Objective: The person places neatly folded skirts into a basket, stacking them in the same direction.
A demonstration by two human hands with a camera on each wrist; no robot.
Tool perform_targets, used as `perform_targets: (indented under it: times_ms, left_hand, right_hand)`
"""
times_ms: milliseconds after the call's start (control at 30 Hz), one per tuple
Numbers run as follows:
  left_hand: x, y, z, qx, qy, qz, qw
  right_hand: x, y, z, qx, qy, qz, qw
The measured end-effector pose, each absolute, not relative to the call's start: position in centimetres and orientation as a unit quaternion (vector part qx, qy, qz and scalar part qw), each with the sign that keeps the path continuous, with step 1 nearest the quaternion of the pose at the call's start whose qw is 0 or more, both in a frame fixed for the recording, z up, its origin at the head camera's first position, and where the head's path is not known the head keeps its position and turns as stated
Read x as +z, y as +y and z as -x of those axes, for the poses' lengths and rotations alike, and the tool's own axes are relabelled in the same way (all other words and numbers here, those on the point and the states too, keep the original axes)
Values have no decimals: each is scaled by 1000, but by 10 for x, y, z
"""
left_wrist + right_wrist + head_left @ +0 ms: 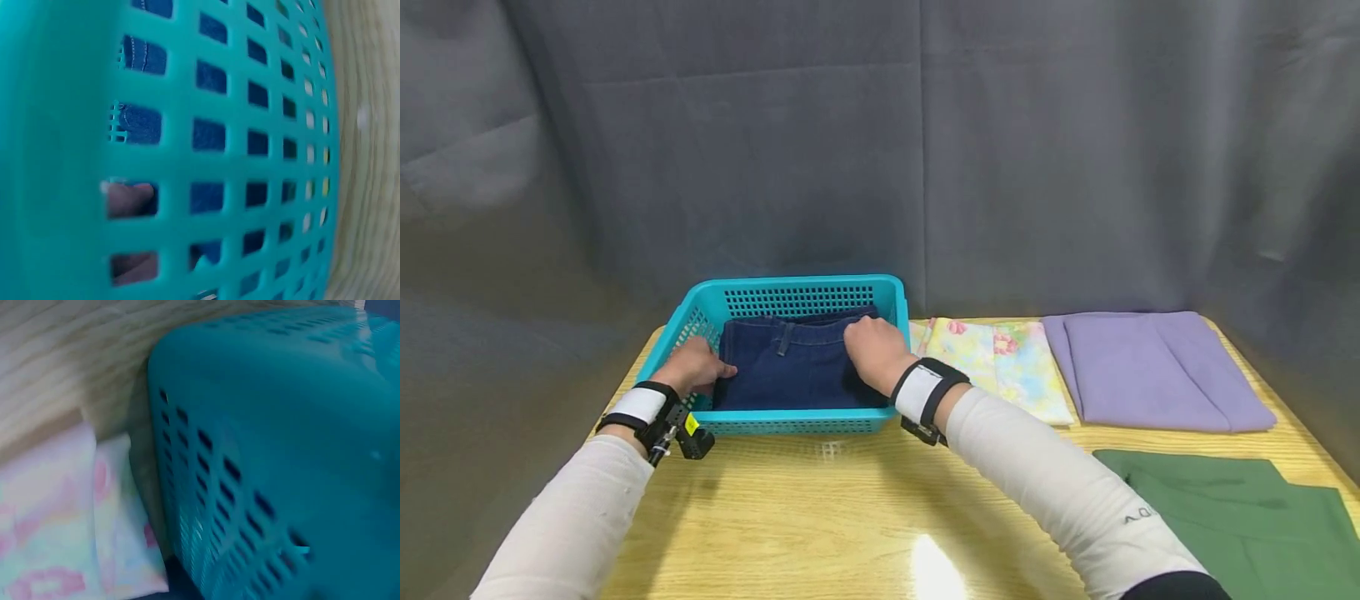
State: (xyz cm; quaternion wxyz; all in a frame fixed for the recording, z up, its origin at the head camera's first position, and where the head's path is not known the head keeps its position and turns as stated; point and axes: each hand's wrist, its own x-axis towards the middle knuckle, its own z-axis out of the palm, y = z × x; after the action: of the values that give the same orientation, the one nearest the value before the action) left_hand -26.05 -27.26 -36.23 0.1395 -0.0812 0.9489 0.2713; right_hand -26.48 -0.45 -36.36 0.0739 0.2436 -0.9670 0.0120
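Dark blue denim garment (797, 367), folded to a flat block, lying between my two hands inside the turquoise basket (790, 421). My guess is dense cloth — fairly heavy for its size, stiff along the folds and the waistband, softer through the middle, not slippery, nothing to break. A belt loop (785, 339) stands on the upper band, left of my right hand; I'd judge it a poor handle, since lifting by it would likely pull the fold open. Better hold, I think: both side edges, all layers together, thumb above and fingers beneath. Left hand (696, 365) is at the block's left edge, thumb laid out over the denim; the fingers drop beside it near the basket's end wall, and whether they pinch the cloth I cannot tell. The left wrist view gives only denim and a bit of hand through the basket holes. Right hand (876, 350) is knuckles up at the opposite edge, fingers bent down and out of sight — cloth caught or merely pressed, I cannot tell. Outward from my right hand, past the basket's end: floral cloth (1022, 375) just beside it, folded lavender cloth (1157, 367) beyond that, green cloth (1247, 508) nearer me, right of my forearm. All on the wooden table (820, 508); grey curtain (820, 167) behind, beyond both hands.
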Motion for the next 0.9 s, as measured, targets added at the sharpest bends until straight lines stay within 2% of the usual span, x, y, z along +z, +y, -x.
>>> perform_targets:
  times_ms: [200,367,433,667,800,900]
  left_hand:
    - [-351,-264,257,124,992,29,-1]
    - [-345,-227,249,138,983,-40,-115]
    - [-342,-204,245,158,974,-79,-143]
    - [-335,-121,224,218,935,-240,-143]
    - [-342,-76,207,172,914,-335,-152]
    - [-353,-47,192,112,900,-400,-129]
  right_hand:
    - [-339,22,266,53,-945,-304,107]
    - [-321,72,266,120,-924,-325,162]
    - [-319,98,266,133,-923,-318,171]
    - [-336,168,272,115,-947,-262,149]
    - [-353,190,274,88,-956,-249,126]
    - [-367,202,277,83,-956,-265,96]
